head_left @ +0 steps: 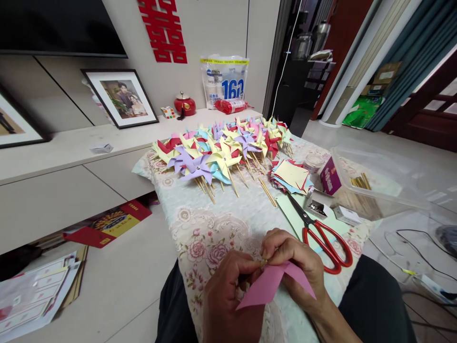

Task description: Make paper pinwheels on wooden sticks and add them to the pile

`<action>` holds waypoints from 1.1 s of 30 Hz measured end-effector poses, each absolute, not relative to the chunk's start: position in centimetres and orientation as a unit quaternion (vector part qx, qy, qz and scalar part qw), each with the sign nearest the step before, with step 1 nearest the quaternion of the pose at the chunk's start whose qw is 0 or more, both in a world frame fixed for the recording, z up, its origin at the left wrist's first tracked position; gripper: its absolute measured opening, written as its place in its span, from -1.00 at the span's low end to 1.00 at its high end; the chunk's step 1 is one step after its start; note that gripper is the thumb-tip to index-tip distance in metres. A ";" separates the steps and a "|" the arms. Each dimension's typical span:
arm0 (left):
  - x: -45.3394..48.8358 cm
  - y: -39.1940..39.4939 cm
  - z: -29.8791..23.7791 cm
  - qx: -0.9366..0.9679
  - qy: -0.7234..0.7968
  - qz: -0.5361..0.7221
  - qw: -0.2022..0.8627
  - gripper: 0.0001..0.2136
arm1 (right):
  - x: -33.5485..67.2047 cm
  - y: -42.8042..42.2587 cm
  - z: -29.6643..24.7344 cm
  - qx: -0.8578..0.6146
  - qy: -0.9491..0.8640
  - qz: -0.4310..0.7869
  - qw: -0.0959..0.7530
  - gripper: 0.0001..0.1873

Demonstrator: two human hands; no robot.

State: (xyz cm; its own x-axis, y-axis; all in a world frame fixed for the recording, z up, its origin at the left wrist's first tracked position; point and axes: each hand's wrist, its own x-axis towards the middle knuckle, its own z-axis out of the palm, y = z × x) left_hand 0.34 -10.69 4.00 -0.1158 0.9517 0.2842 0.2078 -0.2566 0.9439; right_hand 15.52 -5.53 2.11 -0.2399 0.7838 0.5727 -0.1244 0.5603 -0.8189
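Note:
Both my hands meet at the near edge of a small table covered with a flowered cloth [200,224]. My right hand [296,267] pinches the folded centre of a pink paper pinwheel [271,283], fingers closed on it. My left hand [232,295] is closed too, its fingertips pressed against the same centre, where a small brass-coloured pin head [263,261] shows. The pink blades hang down between my hands.
A heap of finished coloured pinwheels on sticks [221,150] fills the table's far half. Red-handled scissors [321,236], a stack of paper squares [291,175], a purple box [330,176] and a clear tub of sticks [371,186] lie right. Papers and cables lie on the floor.

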 end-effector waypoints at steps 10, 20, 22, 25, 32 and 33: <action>0.4 -10.7 4.7 0.616 0.491 0.540 0.297 -0.83 | 15.2 -5.6 1.9 -0.239 -0.650 0.406 0.596 -0.90; 0.5 -10.6 4.4 0.648 0.487 0.524 0.261 -0.83 | 15.8 -5.3 2.6 -0.249 -0.677 0.377 0.581 -0.86; 0.5 -10.5 4.5 0.638 0.496 0.530 0.256 -0.85 | 16.1 -5.1 2.8 -0.256 -0.702 0.353 0.563 -0.86; 0.6 -10.4 4.5 0.649 0.490 0.518 0.266 -0.88 | 16.3 -4.9 3.0 -0.264 -0.728 0.335 0.537 -0.81; 1.0 -10.3 4.2 0.619 0.524 0.519 0.270 -0.80 | 16.2 -4.8 3.1 -0.304 -0.743 0.324 0.499 -0.76; 0.9 -10.3 4.3 0.617 0.525 0.514 0.283 -0.79 | 16.2 -4.8 3.2 -0.312 -0.741 0.326 0.497 -0.76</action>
